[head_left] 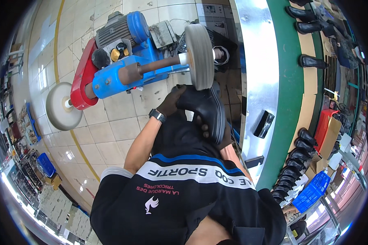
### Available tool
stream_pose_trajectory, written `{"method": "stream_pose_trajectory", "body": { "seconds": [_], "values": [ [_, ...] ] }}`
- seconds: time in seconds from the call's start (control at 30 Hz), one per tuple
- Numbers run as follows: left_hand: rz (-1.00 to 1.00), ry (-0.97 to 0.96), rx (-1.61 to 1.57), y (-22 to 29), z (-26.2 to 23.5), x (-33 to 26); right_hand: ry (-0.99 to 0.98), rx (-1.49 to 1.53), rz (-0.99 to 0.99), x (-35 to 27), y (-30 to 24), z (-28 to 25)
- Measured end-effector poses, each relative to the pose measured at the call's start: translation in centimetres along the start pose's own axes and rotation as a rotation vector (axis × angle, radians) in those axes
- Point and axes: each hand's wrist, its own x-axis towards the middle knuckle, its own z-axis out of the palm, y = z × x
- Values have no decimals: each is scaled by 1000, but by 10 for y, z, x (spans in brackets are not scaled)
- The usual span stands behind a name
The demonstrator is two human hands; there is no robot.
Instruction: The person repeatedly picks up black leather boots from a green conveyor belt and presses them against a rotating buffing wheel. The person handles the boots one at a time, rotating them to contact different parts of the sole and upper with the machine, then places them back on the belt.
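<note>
Between my two hands is a black leather boot (pixel 197 101), its side up against the rim of a pale grey buffing wheel (pixel 202 57). My left hand (pixel 170 101), in a dark glove with a watch (pixel 157 115) at the wrist, grips the boot's left end. Around the sole side, my right hand (pixel 223 138) is closed too, also in a dark glove; its fingertips show below the boot. The wheel's face looks smeared, as if spinning. A steel shaft joins it to a blue polishing machine (pixel 114 80).
A second pale wheel (pixel 63 106) sits at the machine's left end beside a red belt guard (pixel 82 77). To my right runs a metal-edged bench (pixel 261 61) with a green top, a small black block (pixel 264 124) and several black shoes (pixel 313 61). A blue crate (pixel 312 192) stands lower right.
</note>
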Motion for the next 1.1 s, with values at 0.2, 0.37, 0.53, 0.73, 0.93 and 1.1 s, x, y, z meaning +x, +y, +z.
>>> {"method": "stream_pose_trajectory", "body": {
  "seconds": [0.2, 0.37, 0.53, 0.73, 0.93, 1.1],
  "values": [
    [-328, -177, -336, -24, -22, 50, 125, 153, -39, 49, -14, -1],
    [-170, -301, 213, -67, -46, 69, 222, 39, -92, 97, -22, -22],
    [-63, -428, 818, -90, -73, 74, 203, 232, 25, 133, -30, -49],
    [-304, -672, 1210, -91, -87, 89, 555, 530, 127, 178, -62, -79],
    [278, -415, 956, -141, -60, 51, 889, -1475, -784, 174, -105, -111],
    [-281, -573, 827, -42, 53, 55, 989, -1639, -494, 3, -135, 7]
  ]
}}
